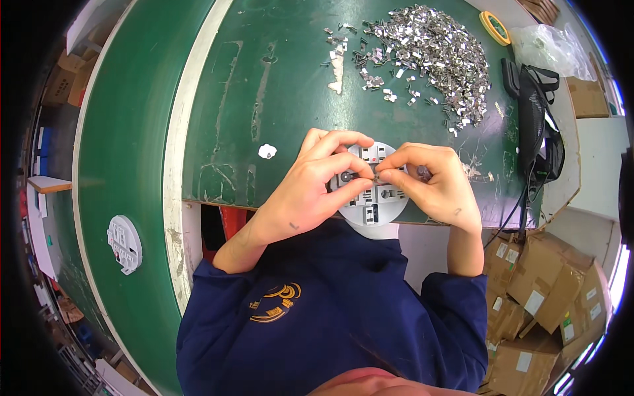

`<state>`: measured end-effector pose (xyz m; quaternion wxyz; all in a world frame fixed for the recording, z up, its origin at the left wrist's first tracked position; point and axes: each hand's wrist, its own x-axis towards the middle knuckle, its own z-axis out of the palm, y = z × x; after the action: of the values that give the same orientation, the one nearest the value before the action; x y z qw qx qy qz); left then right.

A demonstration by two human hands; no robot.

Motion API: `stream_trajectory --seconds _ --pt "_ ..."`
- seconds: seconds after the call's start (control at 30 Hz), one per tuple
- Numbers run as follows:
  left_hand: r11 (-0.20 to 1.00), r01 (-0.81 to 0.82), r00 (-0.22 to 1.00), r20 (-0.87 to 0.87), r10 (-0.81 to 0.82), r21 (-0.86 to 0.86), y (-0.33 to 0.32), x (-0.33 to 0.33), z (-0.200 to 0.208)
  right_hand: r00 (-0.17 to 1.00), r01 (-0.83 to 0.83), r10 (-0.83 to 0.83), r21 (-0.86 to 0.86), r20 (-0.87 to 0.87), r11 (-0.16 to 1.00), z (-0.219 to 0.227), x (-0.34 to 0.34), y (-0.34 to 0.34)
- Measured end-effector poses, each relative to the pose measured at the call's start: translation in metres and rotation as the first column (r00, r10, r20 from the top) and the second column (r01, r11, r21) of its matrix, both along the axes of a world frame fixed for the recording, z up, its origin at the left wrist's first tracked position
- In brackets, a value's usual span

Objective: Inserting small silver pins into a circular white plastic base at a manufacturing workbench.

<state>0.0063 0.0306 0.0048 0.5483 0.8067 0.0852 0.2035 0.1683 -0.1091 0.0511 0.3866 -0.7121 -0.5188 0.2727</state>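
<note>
A round grey plastic base (357, 213) with moulded slots and small fittings lies at the table's near edge, partly overhanging it. From the left, my left hand (316, 173) reaches over it, thumb and forefinger closed near its middle. My right hand (436, 179) comes in from the other side, its thumb and forefinger pinched close to the left fingertips. Whatever sits between the fingertips is too small or hidden to name. Beyond the hands a big heap of small shiny metal clips (439, 56) covers the far part of the table.
The green table (290, 99) has scuffs and a white scrap (267, 151). A yellow tape roll (495, 28), clear plastic bag (551, 49) and black bag (538, 129) line its right. Another round base (125, 243) lies on the green belt (125, 165) leftward. Cardboard boxes (548, 277) stand lower right.
</note>
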Motion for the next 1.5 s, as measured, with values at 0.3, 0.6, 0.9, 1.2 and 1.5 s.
stream_trajectory --seconds 0.3,0.6,0.9,1.2,1.5 --pt "1.0 0.019 1.0 -0.017 -0.019 -0.019 0.001 0.001 0.0 1.0 -0.024 0.024 -0.049 -0.01 0.999 0.005 0.002 0.001" --pt "0.999 -0.036 0.999 0.014 0.036 0.019 0.0 -0.004 -0.002 0.984 -0.102 0.093 0.056 0.154 0.993 0.0 -0.003 0.001" --pt "0.98 -0.126 0.99 0.084 0.114 0.156 -0.002 -0.007 -0.005 0.883 -0.205 0.12 0.143 0.454 0.968 -0.012 -0.009 0.003" --pt "0.984 -0.107 0.993 0.058 0.099 0.141 -0.003 -0.009 -0.005 0.811 -0.25 0.23 -0.036 0.538 0.968 0.0 -0.02 0.006" --pt "0.977 -0.054 0.997 0.062 0.042 0.207 -0.004 -0.017 -0.001 0.999 -0.044 0.035 0.345 0.035 0.938 0.017 -0.01 0.012"
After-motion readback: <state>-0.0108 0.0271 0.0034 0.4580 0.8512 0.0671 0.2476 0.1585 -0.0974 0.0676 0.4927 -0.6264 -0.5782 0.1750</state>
